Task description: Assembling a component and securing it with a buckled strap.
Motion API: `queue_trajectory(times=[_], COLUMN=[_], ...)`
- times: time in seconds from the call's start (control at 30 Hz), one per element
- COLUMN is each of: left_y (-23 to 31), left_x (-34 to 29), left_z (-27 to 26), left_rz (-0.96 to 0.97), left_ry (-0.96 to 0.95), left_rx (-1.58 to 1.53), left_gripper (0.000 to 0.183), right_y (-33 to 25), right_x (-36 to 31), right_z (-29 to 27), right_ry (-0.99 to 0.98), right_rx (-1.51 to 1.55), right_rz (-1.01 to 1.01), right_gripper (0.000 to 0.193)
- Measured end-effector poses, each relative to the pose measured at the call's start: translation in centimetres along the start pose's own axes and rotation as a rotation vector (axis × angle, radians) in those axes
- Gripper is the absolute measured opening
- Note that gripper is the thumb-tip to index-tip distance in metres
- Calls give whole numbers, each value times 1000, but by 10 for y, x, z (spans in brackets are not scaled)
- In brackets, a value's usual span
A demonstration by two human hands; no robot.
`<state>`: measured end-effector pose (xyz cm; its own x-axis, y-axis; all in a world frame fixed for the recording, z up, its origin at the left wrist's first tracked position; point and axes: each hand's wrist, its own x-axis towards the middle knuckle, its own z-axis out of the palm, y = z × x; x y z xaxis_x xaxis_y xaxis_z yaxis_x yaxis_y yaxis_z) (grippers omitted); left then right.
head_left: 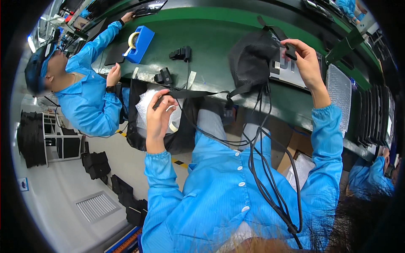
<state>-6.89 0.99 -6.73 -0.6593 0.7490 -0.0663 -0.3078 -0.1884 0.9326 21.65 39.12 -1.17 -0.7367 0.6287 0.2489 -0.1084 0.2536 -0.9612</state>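
Observation:
My left hand (pixel 158 116) is closed in a pinch at the near table edge, holding the end of a black strap (pixel 196 94). The strap runs right to a black fabric bag (pixel 253 57) on the green table. Up and to the right, my right hand (pixel 307 63) pinches a small black piece (pixel 291 52) that looks like a strap end; its exact kind is hard to make out. Beneath that hand lies a flat silver-grey panel (pixel 291 74), partly covered by the bag. Black cables (pixel 261 139) hang in front of my chest.
Two small black devices (pixel 163 76) and a blue tape dispenser (pixel 141 44) stand on the green table (pixel 206 38). A black bag with bubble wrap (pixel 143 114) hangs at its edge. Bubble wrap (pixel 338 92) and upright black panels (pixel 375 116) are right. A co-worker (pixel 84 84) works left.

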Motion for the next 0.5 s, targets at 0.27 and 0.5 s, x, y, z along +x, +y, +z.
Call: queue_trajectory(times=[0.27,0.5], left_y=[-98,-182], left_x=[-9,-59], left_z=[-7,90], left_rz=[14,-357], left_ry=[425,43], left_rx=[-99,-27], left_gripper=[53,42], right_y=[21,12], right_x=[16,7], right_z=[19,49], right_ry=[108,98], right_rx=[-213,-549], right_rz=[-261,-391], right_gripper=[33,19])
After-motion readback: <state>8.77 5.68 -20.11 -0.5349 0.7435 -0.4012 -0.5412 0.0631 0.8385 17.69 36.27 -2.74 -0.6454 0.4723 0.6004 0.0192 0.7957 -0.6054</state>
